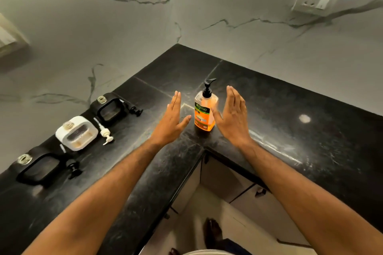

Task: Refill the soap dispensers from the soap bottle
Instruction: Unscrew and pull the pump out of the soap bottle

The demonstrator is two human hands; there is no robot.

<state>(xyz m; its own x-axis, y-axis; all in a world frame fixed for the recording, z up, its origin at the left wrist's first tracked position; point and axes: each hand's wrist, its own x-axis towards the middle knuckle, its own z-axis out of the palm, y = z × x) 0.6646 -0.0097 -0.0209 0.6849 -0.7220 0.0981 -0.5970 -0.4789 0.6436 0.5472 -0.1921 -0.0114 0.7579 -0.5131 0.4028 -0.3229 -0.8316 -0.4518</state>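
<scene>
Flanking soap bottle: flat left hand, right hand.

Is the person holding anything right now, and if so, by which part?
Nothing is held. The left hand and right hand are both open, fingers straight, on either side of the orange soap bottle, which stands on the black counter.

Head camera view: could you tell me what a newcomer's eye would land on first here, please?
The orange soap bottle with its black pump stands upright near the inner corner of the black counter, between the open left hand and right hand. Further left sit three dispensers, a white one between two black ones, their pumps removed and lying beside them.
</scene>
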